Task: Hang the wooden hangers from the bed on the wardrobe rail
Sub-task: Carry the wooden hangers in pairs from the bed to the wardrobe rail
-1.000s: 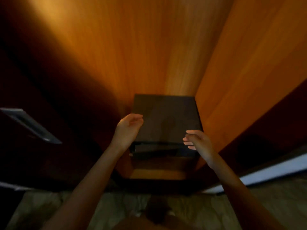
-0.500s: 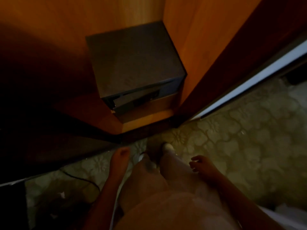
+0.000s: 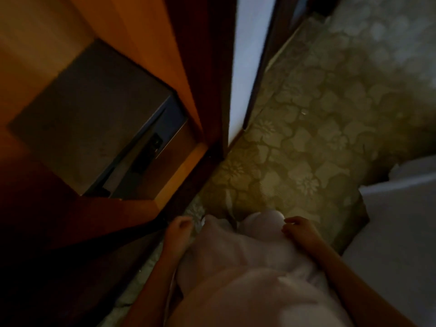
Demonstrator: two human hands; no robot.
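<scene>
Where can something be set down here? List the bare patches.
The flat top of the dark safe inside the wardrobe is bare. The patterned carpet between the wardrobe and the white bed is open. It is tight by the legs, where the left hand and right hand hang.

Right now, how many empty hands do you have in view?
2. The left hand hangs low beside the wardrobe. The right hand lies against the pale garment, above the patterned carpet. Both are loosely curled and hold nothing.
</scene>
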